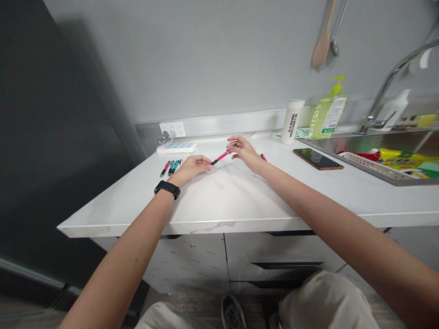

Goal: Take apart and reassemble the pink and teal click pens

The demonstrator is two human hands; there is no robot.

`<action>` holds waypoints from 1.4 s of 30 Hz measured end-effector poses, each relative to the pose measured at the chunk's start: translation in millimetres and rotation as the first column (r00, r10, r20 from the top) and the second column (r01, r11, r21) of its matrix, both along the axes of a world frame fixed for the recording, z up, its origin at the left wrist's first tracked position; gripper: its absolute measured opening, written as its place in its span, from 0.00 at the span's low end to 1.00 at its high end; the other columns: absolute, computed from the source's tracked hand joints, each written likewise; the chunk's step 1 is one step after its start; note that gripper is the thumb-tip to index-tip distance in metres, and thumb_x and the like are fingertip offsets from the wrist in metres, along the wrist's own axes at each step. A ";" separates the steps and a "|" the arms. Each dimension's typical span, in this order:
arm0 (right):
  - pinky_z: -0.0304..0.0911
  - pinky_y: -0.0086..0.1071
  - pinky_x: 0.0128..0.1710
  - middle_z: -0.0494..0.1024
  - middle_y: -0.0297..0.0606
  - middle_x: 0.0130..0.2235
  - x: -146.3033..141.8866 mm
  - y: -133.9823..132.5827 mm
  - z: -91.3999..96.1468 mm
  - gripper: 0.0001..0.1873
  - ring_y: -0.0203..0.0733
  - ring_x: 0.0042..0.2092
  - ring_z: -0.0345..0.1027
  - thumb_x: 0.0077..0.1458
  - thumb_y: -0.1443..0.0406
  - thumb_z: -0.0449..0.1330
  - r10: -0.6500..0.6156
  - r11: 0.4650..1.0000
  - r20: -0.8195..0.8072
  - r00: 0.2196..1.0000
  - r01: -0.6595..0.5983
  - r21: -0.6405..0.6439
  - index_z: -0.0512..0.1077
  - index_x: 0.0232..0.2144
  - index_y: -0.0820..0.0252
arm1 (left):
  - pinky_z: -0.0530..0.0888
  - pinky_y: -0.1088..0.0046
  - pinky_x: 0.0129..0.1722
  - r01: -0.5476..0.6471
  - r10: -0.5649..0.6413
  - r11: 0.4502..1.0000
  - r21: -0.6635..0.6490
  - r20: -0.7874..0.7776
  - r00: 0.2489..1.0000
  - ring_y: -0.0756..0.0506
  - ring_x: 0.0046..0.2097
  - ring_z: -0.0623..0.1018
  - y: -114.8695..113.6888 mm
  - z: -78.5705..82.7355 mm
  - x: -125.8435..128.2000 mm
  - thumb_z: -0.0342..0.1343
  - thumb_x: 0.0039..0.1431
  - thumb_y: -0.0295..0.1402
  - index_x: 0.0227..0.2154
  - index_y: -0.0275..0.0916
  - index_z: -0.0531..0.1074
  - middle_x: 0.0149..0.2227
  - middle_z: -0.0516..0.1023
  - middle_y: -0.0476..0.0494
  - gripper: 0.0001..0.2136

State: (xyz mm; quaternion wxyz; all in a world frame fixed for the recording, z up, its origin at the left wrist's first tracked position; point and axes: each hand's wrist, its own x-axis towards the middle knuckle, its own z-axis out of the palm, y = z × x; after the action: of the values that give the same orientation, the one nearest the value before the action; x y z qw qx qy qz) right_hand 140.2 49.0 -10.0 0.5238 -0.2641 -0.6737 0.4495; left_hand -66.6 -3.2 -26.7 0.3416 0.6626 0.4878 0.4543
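Note:
Both hands hold one pink pen [222, 156] with black ends above the white counter [233, 196]. My left hand [192, 168], with a black watch on its wrist, pinches the pen's lower black tip with closed fingers. My right hand [243, 149] grips the upper end between thumb and fingers. Three more pens [170, 167], one pink and two teal, lie on the counter just left of my left hand. Another pink pen [263, 157] peeks out behind my right wrist.
A white power strip [177, 148] lies by the wall socket. A phone [317, 158] rests right of my hands, near a white cylinder [292, 121] and a soap bottle [328, 112]. A sink [387, 160] with a faucet is at far right. A dark panel stands left.

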 end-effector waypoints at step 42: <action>0.67 0.25 0.26 0.74 0.33 0.33 4.3 3.8 -4.8 0.17 0.33 0.31 0.69 0.39 0.69 0.64 0.107 0.992 0.053 0.993 -0.110 0.065 0.70 0.36 0.59 | 0.70 0.71 0.33 -0.031 0.031 0.999 0.009 0.008 0.999 0.47 0.31 0.77 -5.2 4.2 -1.1 0.63 0.42 0.42 0.32 0.37 0.68 0.25 0.78 0.46 0.17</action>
State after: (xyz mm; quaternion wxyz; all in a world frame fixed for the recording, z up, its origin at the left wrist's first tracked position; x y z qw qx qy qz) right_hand 144.5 52.9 -14.7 0.4904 -0.2201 -0.7148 0.4475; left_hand -67.7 -8.4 -22.4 0.3336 0.6546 0.4946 0.4643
